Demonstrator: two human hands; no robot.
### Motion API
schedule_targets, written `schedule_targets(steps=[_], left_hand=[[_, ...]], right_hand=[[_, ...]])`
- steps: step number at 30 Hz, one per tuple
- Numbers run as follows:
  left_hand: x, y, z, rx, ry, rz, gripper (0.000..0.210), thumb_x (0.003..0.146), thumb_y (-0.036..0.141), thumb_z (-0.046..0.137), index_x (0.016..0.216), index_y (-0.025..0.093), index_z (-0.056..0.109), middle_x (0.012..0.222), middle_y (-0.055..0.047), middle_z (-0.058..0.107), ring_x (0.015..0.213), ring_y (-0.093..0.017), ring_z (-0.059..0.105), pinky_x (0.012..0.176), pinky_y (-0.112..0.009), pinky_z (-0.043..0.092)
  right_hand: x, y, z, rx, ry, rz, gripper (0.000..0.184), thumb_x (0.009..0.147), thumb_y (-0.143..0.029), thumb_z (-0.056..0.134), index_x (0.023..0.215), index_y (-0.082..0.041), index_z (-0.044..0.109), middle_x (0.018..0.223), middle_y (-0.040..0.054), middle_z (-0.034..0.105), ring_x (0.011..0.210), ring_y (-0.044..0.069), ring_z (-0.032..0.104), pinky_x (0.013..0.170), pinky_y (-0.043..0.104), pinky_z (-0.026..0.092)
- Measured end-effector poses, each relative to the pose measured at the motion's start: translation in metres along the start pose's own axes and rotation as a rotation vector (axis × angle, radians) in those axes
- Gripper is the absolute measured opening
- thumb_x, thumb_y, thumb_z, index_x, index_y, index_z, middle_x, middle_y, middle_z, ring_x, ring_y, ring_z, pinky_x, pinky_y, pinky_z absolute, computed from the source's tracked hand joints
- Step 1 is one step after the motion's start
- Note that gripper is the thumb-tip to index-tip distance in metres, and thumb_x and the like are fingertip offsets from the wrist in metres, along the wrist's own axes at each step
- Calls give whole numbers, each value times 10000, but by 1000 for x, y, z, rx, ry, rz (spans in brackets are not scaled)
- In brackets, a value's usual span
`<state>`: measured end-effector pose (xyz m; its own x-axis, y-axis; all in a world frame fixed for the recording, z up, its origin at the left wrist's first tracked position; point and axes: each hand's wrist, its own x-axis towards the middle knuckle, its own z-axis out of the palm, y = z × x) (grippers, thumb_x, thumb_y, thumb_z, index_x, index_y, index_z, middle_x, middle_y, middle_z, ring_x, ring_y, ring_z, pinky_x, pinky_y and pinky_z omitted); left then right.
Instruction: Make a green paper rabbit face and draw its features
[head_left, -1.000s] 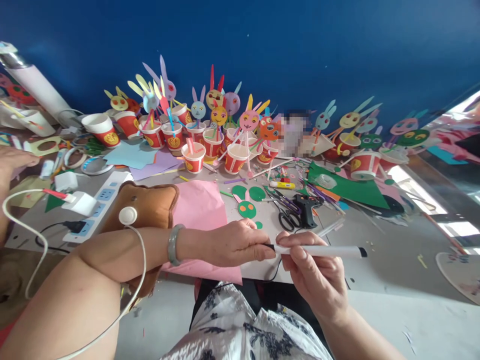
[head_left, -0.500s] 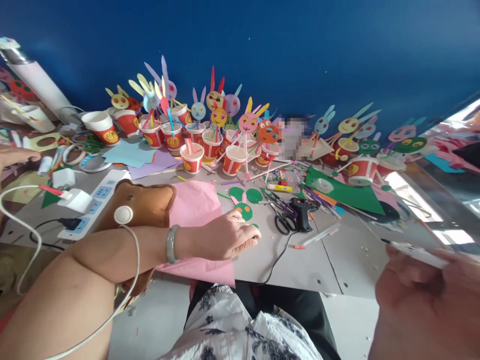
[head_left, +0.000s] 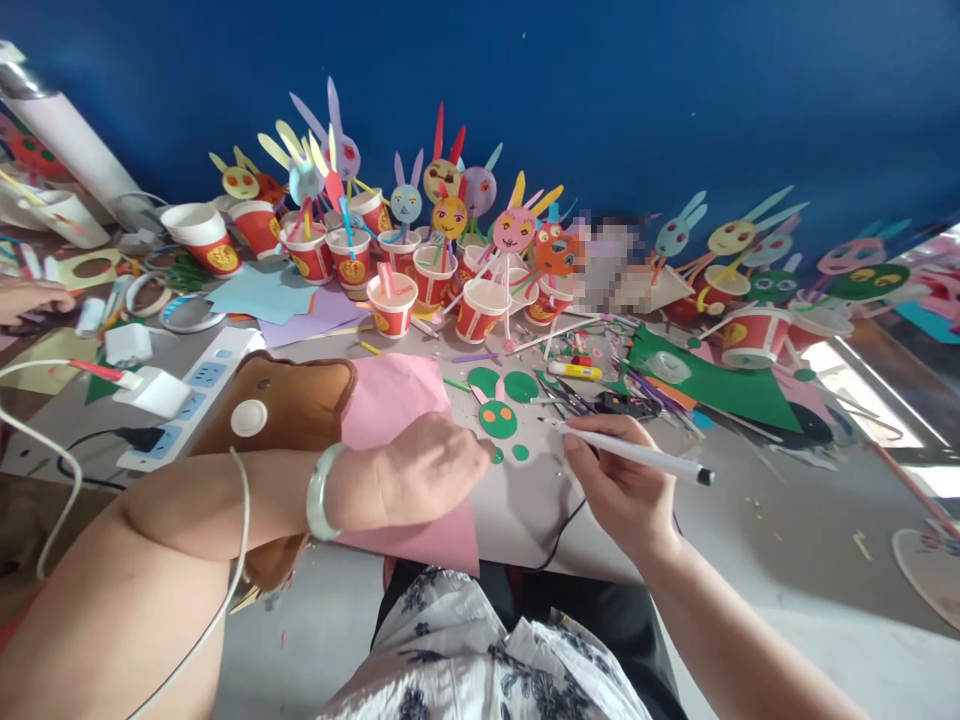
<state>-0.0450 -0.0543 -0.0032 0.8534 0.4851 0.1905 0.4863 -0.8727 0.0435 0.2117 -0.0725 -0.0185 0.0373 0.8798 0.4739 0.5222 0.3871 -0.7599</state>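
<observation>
My right hand grips a white marker pen with a black cap on its back end; its fine dark tip points left, just right of a green paper face. That face has orange eyes and pink ears and lies flat on the table. Two larger green paper circles lie just above it, two small ones below. My left hand is curled on the table, its fingertips touching one small green circle; most of its fingers are hidden. Pink paper lies under that hand.
Red paper cups with paper rabbit heads on straws line the wall. A power strip, brown pouch and white cable stand left. A glue gun lies behind my right hand, near green paper. Another hand shows at far left.
My right hand has swung in from the far right with the pen, beside the green face. My left hand has shifted slightly left, uncovering a small green circle.
</observation>
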Motion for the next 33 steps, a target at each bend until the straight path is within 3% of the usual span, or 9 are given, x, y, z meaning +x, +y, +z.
schedule_targets(steps=[3,6,10,18,20,22,24,28,33], left_hand=[[-6,23,2,95,-152,64,169,838,55,534,935,155,630,836,-90,622,679,-204,597,533,-334,386],[-4,38,3,174,-214,63,199,824,136,599,1004,119,682,1101,-196,678,678,-203,629,511,-333,375],[-7,40,6,228,-206,65,303,874,176,566,1127,90,708,1419,-291,592,738,-199,668,535,-325,383],[-10,37,17,165,-186,-22,455,864,106,510,1294,92,659,1476,-253,581,587,-131,547,559,-368,341],[-9,38,12,168,-185,-32,500,864,99,511,1347,81,636,1410,-242,632,591,-146,538,578,-390,344],[-9,39,4,176,-194,-61,507,847,65,538,1341,95,645,1036,-142,744,546,-141,474,556,-383,322],[-11,42,-1,254,-144,-176,512,892,47,546,1399,93,603,669,-17,607,552,-158,456,518,-367,281],[-17,47,3,324,-18,-247,548,970,118,553,1516,104,504,664,13,506,613,-163,458,479,-381,184],[-16,47,9,305,-39,-261,501,963,120,525,1463,126,559,684,-7,506,620,-156,452,497,-365,181]], right_hand=[[1,10,11,-54,-14,-103,79,938,-295,698,1001,-250,715,902,61,755,737,200,711,677,352,584],[-4,23,14,-86,2,-166,99,923,-248,712,1021,-252,712,913,68,772,804,220,742,728,370,598],[-13,33,14,-89,-1,-73,121,923,-288,723,1037,-249,719,950,80,785,746,217,741,670,370,602],[-23,28,12,-70,-165,-118,152,899,-213,711,1039,-265,683,905,64,793,793,235,774,677,359,617],[-25,30,11,-110,-189,-90,135,897,-232,715,1025,-259,679,868,60,790,748,230,770,641,346,609],[-28,33,9,-121,-188,-59,126,900,-265,721,1017,-248,677,835,61,780,707,225,758,604,338,599],[-30,36,9,-88,-191,-52,161,901,-268,730,1049,-238,673,849,63,776,703,220,750,599,334,596],[-32,39,11,69,-286,-78,289,922,-153,688,1185,-248,617,959,64,772,770,205,752,617,321,592],[-30,36,15,144,-296,-82,360,924,-67,644,1224,-256,586,956,37,747,804,192,746,641,320,589]])
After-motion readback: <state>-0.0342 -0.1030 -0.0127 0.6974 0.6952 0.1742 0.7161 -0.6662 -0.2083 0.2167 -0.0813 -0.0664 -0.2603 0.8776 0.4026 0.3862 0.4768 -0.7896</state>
